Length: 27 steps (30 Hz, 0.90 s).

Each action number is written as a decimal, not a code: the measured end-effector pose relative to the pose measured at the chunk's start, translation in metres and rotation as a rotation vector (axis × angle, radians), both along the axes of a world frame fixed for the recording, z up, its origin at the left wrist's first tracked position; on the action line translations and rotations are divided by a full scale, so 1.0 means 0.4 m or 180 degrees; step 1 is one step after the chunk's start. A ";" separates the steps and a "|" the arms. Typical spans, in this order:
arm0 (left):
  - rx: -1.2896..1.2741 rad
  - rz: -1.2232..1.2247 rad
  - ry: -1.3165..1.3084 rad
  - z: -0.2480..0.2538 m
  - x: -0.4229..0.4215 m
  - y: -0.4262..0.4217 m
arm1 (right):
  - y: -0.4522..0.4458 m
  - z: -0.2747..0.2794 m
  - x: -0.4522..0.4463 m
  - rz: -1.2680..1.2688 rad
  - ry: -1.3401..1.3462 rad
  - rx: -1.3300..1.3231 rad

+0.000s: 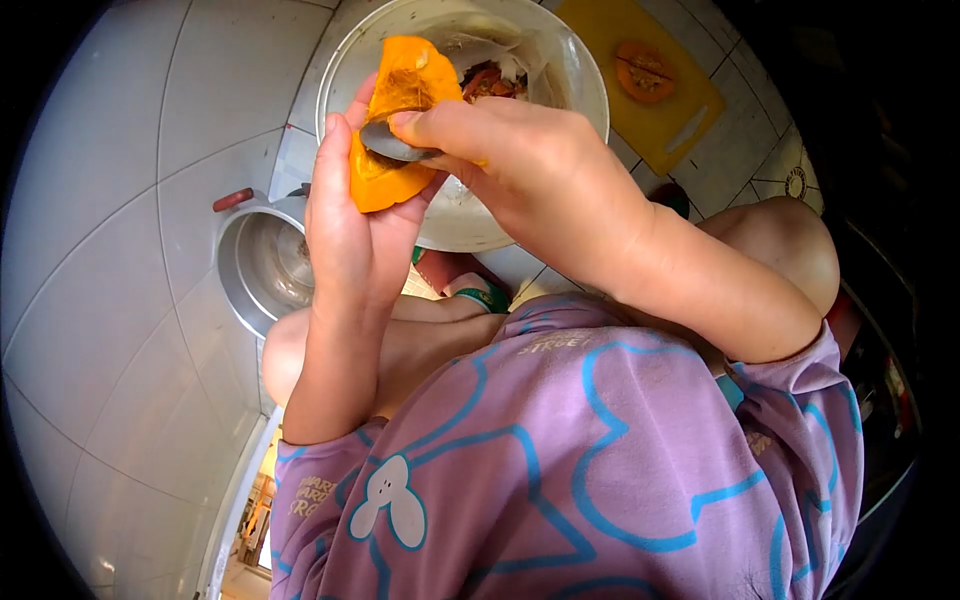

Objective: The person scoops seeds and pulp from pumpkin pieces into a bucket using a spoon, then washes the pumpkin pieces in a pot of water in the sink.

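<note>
Right hand (525, 155) over bucket (582, 85), tiled floor (745, 130).

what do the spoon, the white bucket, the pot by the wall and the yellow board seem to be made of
Spoon: metal, likely steel; smooth grey sheen.
White bucket: probably plastic; smooth, rounded rim.
Pot: silvery metal, perhaps aluminium; dull shine.
Yellow board: likely plastic; even colour, no visible grain.

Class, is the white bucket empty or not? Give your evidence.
Not empty: in the white bucket, reddish scraps show beside the held pumpkin piece; fill level unclear.
</note>
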State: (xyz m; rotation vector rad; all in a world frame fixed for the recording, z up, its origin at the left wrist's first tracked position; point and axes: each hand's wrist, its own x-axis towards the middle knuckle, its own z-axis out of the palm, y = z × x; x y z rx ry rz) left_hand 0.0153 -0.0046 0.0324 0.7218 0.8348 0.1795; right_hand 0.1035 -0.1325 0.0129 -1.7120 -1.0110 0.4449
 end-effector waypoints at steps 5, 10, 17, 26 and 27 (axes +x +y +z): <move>-0.0333 0.0081 -0.0043 0.001 0.002 0.009 | -0.009 0.006 -0.005 -0.0003 -0.0241 -0.0154; -0.0295 0.0074 -0.0059 0.002 0.003 0.009 | -0.001 -0.013 -0.006 -0.0098 -0.0146 0.0107; 0.0225 -0.0015 0.0035 -0.005 -0.001 0.017 | -0.018 0.015 0.017 0.0391 -0.0025 -0.0226; 0.0323 -0.0138 -0.0107 -0.003 0.008 0.025 | 0.007 0.016 0.041 0.0114 0.0400 -0.0051; 0.0327 -0.0129 -0.0103 -0.001 0.009 0.023 | 0.009 0.011 0.034 -0.0008 0.0723 0.0142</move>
